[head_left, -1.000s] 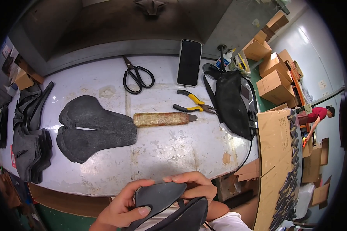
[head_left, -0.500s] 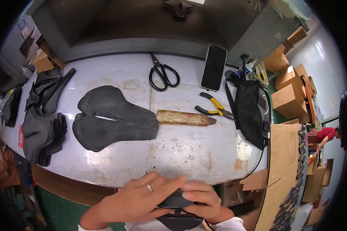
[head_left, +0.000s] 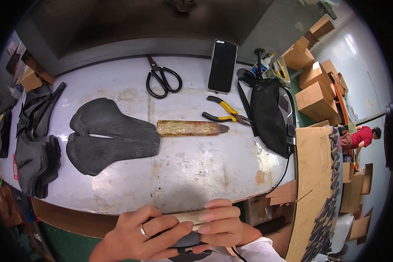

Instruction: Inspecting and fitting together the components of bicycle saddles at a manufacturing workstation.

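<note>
Clearly, both hands are closed on one dark saddle piece [head_left: 188,239], held low in front of the near edge of the white worktable [head_left: 192,174]. The left hand [head_left: 140,236], a ring on one finger, lays its fingers across the piece; the right hand [head_left: 222,222] grips the other side, its fingertips on a pale strip [head_left: 185,217] along the top. Much of the piece is hidden by the fingers.

Beyond them, a broad stretch of scuffed tabletop runs from the near edge up to the wrapped-handle knife [head_left: 188,128], giving room to move forward. That knife lies crosswise, blade pointing right, its handle end meeting the narrow end of the layered saddle-shaped pads [head_left: 113,150]. Farther left, a thicker stack of dark pads [head_left: 38,166] sits close to the table's left end.

Along the far edge lie black-handled scissors [head_left: 162,83] and a smartphone [head_left: 222,65]. Yellow-and-black pliers [head_left: 227,112], handles apart, point at the black pouch [head_left: 268,115] near the right edge, where a black cable [head_left: 284,177] curves down toward the near corner.
</note>
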`<action>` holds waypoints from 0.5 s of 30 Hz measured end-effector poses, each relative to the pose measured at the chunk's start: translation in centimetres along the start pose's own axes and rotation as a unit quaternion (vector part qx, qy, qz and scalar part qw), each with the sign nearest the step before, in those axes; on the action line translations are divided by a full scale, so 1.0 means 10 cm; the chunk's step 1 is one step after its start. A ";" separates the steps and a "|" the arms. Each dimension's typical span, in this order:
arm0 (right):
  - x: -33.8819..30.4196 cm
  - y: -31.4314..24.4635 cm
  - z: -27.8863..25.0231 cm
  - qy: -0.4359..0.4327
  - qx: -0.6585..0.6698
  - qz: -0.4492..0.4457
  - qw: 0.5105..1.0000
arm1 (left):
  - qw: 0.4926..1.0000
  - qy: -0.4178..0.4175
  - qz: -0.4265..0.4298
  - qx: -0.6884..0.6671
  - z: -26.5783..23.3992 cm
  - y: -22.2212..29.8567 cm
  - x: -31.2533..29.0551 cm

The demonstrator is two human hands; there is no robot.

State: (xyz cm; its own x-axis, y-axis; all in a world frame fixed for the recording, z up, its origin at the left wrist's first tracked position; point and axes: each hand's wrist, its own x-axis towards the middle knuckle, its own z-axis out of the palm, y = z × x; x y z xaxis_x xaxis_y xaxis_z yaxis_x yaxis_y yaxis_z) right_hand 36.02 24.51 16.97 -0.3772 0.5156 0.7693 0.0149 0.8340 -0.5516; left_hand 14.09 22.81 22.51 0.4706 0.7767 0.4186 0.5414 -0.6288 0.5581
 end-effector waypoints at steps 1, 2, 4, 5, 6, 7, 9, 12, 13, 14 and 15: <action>0.02 0.01 -0.02 -0.019 0.024 0.013 0.999 | 1.000 0.000 0.003 -0.003 -0.01 0.01 0.01; 0.04 0.04 -0.02 -0.018 0.020 0.015 1.000 | 1.000 -0.003 0.002 0.002 -0.01 0.02 0.02; 0.07 0.10 -0.01 -0.019 0.149 0.126 0.981 | 1.000 -0.006 0.003 0.008 -0.02 0.04 0.03; 0.05 0.13 0.01 -0.002 0.181 0.150 0.972 | 1.000 -0.022 -0.002 0.011 -0.04 0.06 0.03; 0.03 0.14 0.05 -0.002 0.181 0.149 0.972 | 0.999 -0.037 -0.007 0.014 -0.04 0.08 0.04; 0.01 0.14 0.10 0.042 0.207 0.180 0.961 | 0.999 -0.037 -0.005 0.015 -0.01 0.09 0.02; -0.02 0.21 0.14 0.075 0.229 0.183 0.953 | 0.999 -0.008 -0.032 -0.016 0.10 0.11 -0.04; -0.06 0.20 0.25 0.138 0.253 0.218 0.932 | 0.998 0.016 -0.010 -0.059 0.19 0.07 -0.01; -0.03 0.19 0.28 0.142 0.251 0.223 0.931 | 0.997 0.005 -0.034 -0.073 0.14 0.11 -0.01; -0.05 0.21 0.30 0.142 0.254 0.220 0.931 | 0.997 0.005 -0.033 -0.068 0.16 0.11 -0.04; -0.13 0.25 0.30 0.167 0.219 0.221 0.936 | 0.987 0.029 -0.099 -0.127 0.20 0.11 -0.10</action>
State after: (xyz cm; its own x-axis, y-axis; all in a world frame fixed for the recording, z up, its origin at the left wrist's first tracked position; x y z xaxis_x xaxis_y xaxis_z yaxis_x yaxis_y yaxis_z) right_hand 33.72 25.34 13.59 -0.1124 0.8851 0.4516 -0.3063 0.4015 -0.8631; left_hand 15.59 21.30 21.24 0.3294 0.8883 0.3199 0.4229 -0.4418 0.7912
